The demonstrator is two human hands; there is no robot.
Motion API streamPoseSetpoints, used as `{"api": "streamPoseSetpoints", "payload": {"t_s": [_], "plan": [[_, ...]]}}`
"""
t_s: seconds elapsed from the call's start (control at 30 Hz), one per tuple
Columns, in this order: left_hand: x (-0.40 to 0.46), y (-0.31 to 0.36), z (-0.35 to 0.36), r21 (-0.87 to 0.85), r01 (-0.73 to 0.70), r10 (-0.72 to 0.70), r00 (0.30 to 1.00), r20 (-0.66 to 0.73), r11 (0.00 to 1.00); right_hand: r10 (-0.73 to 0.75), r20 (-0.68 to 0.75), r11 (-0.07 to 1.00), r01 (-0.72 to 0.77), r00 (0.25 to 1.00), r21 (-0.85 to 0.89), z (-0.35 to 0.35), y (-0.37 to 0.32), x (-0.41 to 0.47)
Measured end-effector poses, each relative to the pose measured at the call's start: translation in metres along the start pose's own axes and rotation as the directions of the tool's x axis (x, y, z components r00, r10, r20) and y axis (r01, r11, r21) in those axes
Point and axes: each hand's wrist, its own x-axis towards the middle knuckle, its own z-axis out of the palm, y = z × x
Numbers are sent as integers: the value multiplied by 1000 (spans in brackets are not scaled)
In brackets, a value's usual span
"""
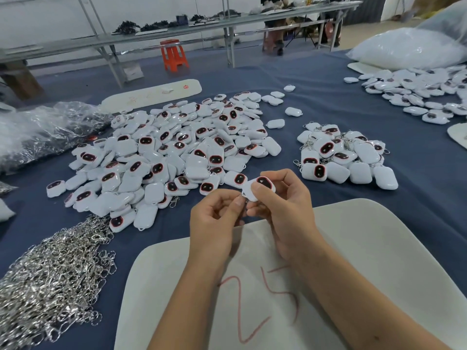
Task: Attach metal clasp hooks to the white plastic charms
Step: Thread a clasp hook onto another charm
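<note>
My right hand (280,205) grips a white plastic charm (260,186) with a dark red-rimmed oval face, held above the white board. My left hand (214,218) pinches a small metal clasp hook (242,200) at the charm's lower corner; the hook is mostly hidden by my fingers. A big heap of loose charms (177,152) lies beyond my hands. A smaller pile of charms with hooks on them (343,157) sits to the right. A mound of silver clasp hooks (50,279) lies at the lower left.
A white board (353,248) marked "25" in red lies under my forearms on the blue cloth (303,97). A clear bag of hooks (43,132) sits far left, another charm pile (417,94) and a white bag (409,49) far right. An orange stool (174,55) stands beyond.
</note>
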Motion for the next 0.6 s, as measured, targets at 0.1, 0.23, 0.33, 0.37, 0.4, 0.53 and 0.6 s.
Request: {"api": "streamPoseSetpoints", "payload": {"t_s": [0.1,0.23,0.33,0.37,0.4,0.53,0.6], "plan": [[0,0,-3,212,-81,86,996,-13,974,-30,-30,997,28,999,-72,-1,-1,-2],[-3,2,-5,625,-267,262,960,102,733,-125,-2,948,119,992,-294,-6,-2,-5],[-5,5,-5,734,-358,341,922,181,577,-276,71,820,274,958,-503,-5,0,-7],[-5,6,-5,756,-387,359,908,215,527,-339,125,729,344,932,-591,-5,1,-7],[-5,6,-4,778,-410,370,896,246,476,-385,185,633,405,904,-660,-4,3,-7],[-7,2,-3,830,-372,397,895,203,415,-422,280,478,474,862,-740,-2,7,-7],[-6,-1,-4,738,-270,359,932,40,619,-369,185,666,399,911,-630,0,6,-8]]}}
